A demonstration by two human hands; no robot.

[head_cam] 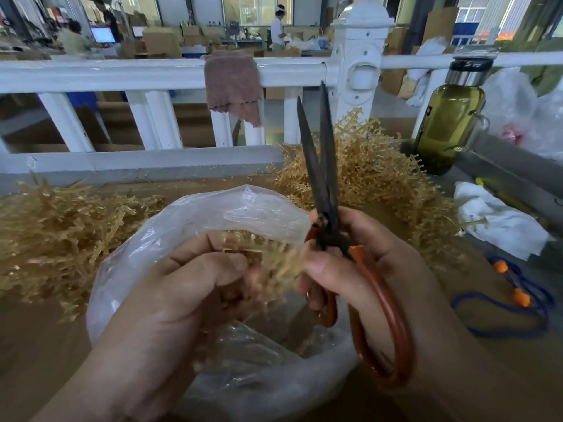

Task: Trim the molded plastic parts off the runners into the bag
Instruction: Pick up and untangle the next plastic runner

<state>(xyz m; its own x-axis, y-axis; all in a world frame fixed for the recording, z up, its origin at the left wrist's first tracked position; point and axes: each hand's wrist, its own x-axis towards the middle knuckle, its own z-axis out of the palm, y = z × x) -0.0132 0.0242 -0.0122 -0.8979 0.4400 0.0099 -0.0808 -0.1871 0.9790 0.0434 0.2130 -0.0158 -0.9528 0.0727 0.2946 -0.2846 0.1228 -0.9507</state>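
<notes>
Runner in hand: a tan runner sprig (275, 263) is sitting blurred right over the open mouth of the clear bag (195, 208), its small parts bristling outward.
Left hand: the left hand (195, 287) is curling its fingers and thumb round that sprig, holding it above the bag.
Right hand: the right hand (368, 269) is gripping the orange loops of the scissors (324, 184), fingers threaded through them.
Scissors: the dark blades are pointing up and away, only slightly parted, and are not biting on the sprig.
Bag contents: something pale is lying at the bottom, too hazy through the plastic to count.
Left heap (61, 236): thin bare sticks are lying here, probably stripped runners.
Right heap (371, 172): a mound bristling with knobbed parts is waiting, likely untrimmed.
Progress: judging by the two heaps, the work is looking roughly midway, with a good share left.
Surroundings: a green bottle (447, 117) is standing beside the right heap, and a pinkish cloth (233, 86) is hanging over the white railing (106, 74).
</notes>
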